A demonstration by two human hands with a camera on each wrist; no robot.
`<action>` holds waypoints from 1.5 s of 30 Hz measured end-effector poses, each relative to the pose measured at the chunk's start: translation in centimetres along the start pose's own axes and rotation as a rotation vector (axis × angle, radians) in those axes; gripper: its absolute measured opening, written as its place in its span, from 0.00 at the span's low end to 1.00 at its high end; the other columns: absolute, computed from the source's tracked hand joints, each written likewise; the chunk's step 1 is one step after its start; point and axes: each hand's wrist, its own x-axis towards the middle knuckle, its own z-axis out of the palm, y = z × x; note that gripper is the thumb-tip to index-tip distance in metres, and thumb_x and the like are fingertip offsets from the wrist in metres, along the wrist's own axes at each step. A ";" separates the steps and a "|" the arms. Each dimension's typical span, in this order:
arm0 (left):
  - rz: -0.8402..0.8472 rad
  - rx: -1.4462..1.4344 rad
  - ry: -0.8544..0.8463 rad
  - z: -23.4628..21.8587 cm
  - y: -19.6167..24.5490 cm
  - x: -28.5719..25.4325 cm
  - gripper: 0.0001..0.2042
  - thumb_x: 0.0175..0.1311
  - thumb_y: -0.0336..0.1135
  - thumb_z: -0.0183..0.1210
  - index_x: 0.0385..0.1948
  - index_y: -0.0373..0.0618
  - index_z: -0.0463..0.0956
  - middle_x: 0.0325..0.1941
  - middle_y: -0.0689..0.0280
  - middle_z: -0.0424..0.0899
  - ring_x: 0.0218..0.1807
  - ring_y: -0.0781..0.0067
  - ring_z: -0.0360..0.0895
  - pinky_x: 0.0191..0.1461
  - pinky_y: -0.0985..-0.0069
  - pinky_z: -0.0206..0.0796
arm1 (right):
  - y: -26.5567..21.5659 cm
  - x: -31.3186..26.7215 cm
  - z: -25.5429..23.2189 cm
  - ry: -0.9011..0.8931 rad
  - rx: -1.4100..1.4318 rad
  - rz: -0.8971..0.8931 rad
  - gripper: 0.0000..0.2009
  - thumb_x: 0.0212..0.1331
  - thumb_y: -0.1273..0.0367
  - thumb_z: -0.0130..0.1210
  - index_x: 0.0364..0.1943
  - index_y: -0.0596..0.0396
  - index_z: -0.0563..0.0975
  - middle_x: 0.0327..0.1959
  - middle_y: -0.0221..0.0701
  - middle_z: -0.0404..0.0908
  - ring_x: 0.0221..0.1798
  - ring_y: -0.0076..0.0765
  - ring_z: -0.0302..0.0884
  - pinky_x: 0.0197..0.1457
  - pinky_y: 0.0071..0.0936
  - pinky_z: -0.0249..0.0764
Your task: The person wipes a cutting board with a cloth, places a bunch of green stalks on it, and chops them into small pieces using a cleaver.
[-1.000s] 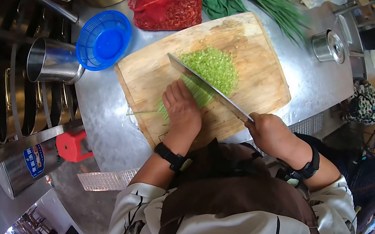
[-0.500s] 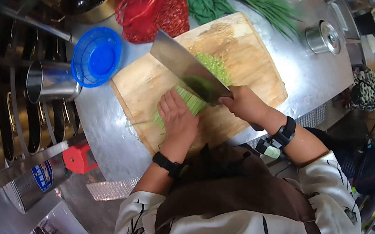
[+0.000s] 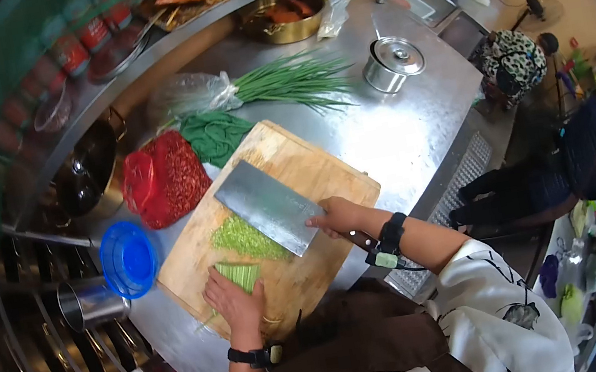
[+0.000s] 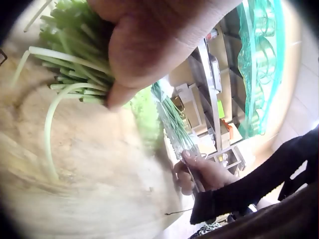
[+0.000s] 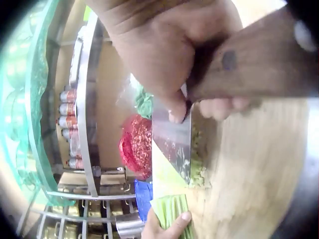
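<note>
On the wooden cutting board [image 3: 323, 174], my left hand [image 3: 234, 301] grips a bundle of thin pale green stalks [image 3: 240, 274], thumb on one side and fingers on the other. Two loose stalks curve out of the bundle in the left wrist view. My right hand [image 3: 343, 216] holds a cleaver [image 3: 266, 205] by its wooden handle [image 5: 259, 59], thumb against the blade. The broad blade is tilted so its flat side shows, over the far side of a heap of chopped green bits [image 3: 244, 240]. Small bits cling to the blade in the right wrist view.
Beyond the board lie a red bag of dried chilies [image 3: 168, 179], a green cloth [image 3: 216, 136] and bagged long green stems [image 3: 289, 82]. A blue basket [image 3: 128, 259] and a steel cylinder [image 3: 83, 304] stand left. A lidded steel pot [image 3: 393, 66] sits at right; a person stands beyond.
The head view has turned to the right. The cleaver has come away from the stalks and moved over the chopped heap, its flat side now showing. The left hand stays on the bundle.
</note>
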 end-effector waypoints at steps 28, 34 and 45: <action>0.220 -0.232 0.215 -3.4 -12.1 -3.4 0.11 0.46 0.19 0.58 0.32 0.45 0.78 0.39 0.64 0.78 0.53 0.57 0.73 0.66 0.56 0.56 | -0.4 -2.3 5.1 0.699 -0.844 -0.671 0.19 0.55 0.68 0.64 0.51 0.60 0.77 0.56 0.43 0.74 0.55 0.49 0.72 0.59 0.43 0.65; 0.192 -0.304 0.191 -4.6 -12.6 -3.7 0.07 0.48 0.24 0.64 0.30 0.45 0.81 0.38 0.65 0.80 0.50 0.57 0.74 0.62 0.61 0.60 | -1.1 -3.4 6.4 0.687 -0.756 -0.700 0.18 0.56 0.72 0.62 0.52 0.60 0.77 0.55 0.44 0.74 0.55 0.51 0.72 0.60 0.42 0.65; -0.135 -1.088 -0.086 -7.1 -6.8 -5.3 0.09 0.67 0.30 0.58 0.43 0.36 0.81 0.33 0.64 0.83 0.35 0.81 0.78 0.38 0.79 0.70 | -8.5 -7.4 10.5 0.423 -0.566 -1.160 0.16 0.48 0.79 0.60 0.45 0.58 0.79 0.46 0.39 0.79 0.55 0.46 0.74 0.62 0.45 0.66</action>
